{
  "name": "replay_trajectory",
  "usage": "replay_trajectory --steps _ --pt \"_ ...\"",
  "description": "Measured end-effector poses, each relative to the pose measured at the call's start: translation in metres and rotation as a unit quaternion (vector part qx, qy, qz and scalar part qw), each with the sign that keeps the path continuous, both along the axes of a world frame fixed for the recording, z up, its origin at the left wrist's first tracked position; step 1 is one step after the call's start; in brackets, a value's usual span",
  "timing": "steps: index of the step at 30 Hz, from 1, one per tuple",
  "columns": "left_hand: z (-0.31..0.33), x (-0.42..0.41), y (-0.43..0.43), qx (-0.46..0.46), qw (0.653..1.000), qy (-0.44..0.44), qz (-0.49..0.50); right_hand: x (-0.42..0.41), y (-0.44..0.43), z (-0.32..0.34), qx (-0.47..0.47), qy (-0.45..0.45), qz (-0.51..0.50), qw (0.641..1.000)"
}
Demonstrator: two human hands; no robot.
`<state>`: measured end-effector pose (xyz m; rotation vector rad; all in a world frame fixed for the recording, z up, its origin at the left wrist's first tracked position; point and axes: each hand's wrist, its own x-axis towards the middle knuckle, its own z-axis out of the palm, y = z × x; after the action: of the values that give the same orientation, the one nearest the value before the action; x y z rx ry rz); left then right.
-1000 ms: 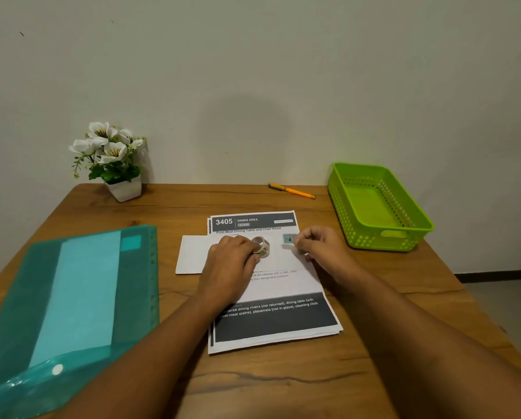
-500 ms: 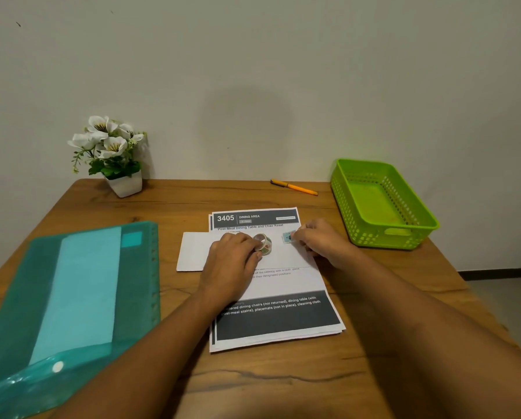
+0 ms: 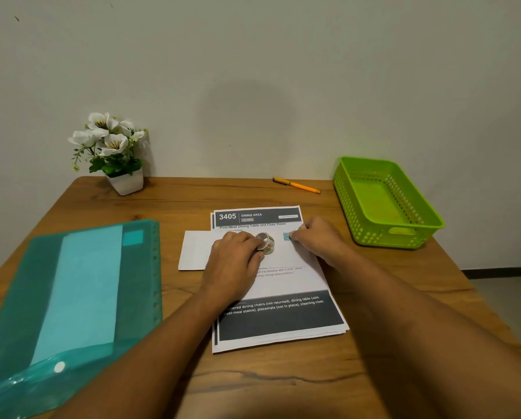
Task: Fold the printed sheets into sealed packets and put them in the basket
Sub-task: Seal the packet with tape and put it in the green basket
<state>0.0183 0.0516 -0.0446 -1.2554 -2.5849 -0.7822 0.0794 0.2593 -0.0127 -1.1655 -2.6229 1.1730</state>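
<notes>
Left hand gripping tape roll, right hand pinching tape end on folded packet

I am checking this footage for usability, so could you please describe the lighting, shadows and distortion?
Head view: soft, even light; a faint round shadow on the wall above the printed sheets; wide-angle bowing of the table edges; glare on the lower corner of the teal folder; fine print beside the left hand reads blurred.

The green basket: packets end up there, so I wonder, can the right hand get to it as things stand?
Probably yes. The basket sits just right of the right hand, top open, bare table between them. But that hand pinches a tape end, so it is busy.
</notes>
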Motion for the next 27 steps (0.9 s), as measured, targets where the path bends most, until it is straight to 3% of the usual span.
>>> replay_trajectory --steps 10,18,27 --pt "0.001 0.0 0.0 -0.007 1.0 -0.003 0.003 -0.003 -0.006 0.001 0.082 -0.057 0.0 0.995" --pt "0.002 0.002 0.0 -0.008 1.0 -0.002 0.004 -0.002 -0.002 0.002 0.085 -0.064 -0.027 0.994" --pt "0.004 0.002 0.0 -0.009 1.0 -0.012 0.005 -0.004 -0.017 -0.002 0.175 -0.083 -0.026 0.981"
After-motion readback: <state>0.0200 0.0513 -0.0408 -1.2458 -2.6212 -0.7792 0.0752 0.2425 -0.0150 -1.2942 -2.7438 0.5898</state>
